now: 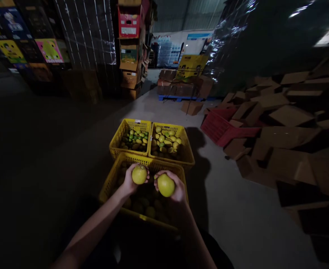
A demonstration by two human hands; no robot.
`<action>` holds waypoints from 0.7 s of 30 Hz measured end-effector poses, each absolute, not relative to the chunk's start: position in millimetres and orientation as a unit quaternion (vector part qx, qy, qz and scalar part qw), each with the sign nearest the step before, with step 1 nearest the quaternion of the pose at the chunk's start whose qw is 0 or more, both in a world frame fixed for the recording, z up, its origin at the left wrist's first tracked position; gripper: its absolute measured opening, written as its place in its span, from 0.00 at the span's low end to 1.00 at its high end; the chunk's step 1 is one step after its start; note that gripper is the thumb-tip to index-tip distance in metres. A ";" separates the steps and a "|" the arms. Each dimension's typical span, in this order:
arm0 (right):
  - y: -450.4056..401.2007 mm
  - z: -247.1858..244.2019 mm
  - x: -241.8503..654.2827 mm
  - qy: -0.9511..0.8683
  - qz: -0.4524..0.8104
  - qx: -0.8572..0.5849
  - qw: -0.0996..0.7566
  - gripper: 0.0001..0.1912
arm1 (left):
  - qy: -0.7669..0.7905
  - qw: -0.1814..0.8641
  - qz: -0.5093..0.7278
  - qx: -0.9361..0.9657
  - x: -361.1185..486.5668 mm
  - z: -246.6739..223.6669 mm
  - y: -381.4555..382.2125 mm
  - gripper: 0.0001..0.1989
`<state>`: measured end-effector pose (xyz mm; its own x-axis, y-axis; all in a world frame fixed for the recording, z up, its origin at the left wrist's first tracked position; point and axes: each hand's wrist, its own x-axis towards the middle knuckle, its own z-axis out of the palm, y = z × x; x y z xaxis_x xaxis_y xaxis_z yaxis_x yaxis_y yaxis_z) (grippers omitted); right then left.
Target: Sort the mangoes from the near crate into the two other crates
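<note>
My left hand (128,182) is closed around a yellow lemon (139,174). Another lemon (166,185), yellow with a slight green tint, sits in the grip of my right hand (179,192). Both hands are held side by side, a small gap apart, over the near yellow crate (143,218). Shadowed fruit lies inside that crate, partly covered by my hands and arms. Beyond it stand two more yellow crates: the left one (114,144) contains mixed green and yellow lemons, and the right one (189,152) mostly yellow lemons.
A red crate (216,126) lies among a heap of cardboard boxes (290,138) on the right. Stacked cartons (129,54) rise at the back, near a blue pallet (178,98) loaded with boxes. Wrapped stacks flank the dim concrete floor (231,198).
</note>
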<state>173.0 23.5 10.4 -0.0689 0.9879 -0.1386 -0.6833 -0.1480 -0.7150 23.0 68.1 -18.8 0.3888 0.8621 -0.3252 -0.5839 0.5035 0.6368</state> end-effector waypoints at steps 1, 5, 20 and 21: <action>22.5 11.5 173.2 -0.246 0.691 -0.313 0.603 0.09 | 0.316 0.802 0.450 0.231 22.2 -15.8 67.3 0.15; 20.8 11.3 178.4 -0.199 0.702 -0.312 0.608 0.13 | 0.307 0.808 0.446 0.233 20.1 -5.9 64.0 0.15; 44.8 -25.9 188.0 -0.080 0.762 -0.336 0.547 0.12 | 0.402 0.796 0.452 0.038 20.4 -12.7 72.6 0.18; 44.9 -27.1 187.7 -0.091 0.764 -0.335 0.544 0.11 | 0.399 0.794 0.457 0.029 21.2 -12.9 73.0 0.18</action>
<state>187.7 44.9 -27.1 -0.1843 0.8920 -0.4127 -0.7708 -0.3917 -0.5024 21.2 73.0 -12.9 0.2636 0.7497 -0.6070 -0.7034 0.5800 0.4109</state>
